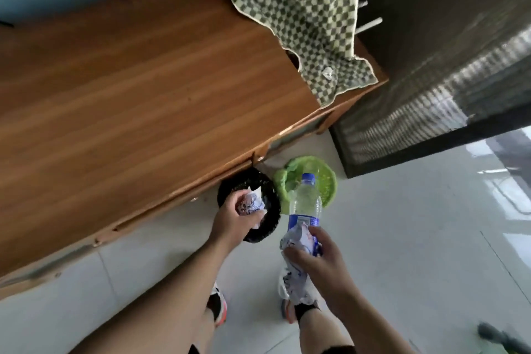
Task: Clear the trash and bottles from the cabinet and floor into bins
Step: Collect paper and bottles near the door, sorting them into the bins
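Note:
My left hand (234, 217) is closed around a crumpled white and blue wrapper (253, 202), directly above a small bin lined with a black bag (265, 228) on the floor by the cabinet. My right hand (319, 264) grips a clear plastic bottle (306, 201) with a blue cap and blue label, together with more crumpled white paper (296, 241) that hangs below the hand. The bottle's cap end points toward a bin lined with a green bag (327, 181), just right of the black one.
The wooden cabinet top (138, 100) fills the left, with a green checked cloth (304, 17) draped over its far right corner. A dark mesh-fronted unit (431, 89) stands to the right. My feet in shoes (218, 304) stand on pale floor tiles (416, 238).

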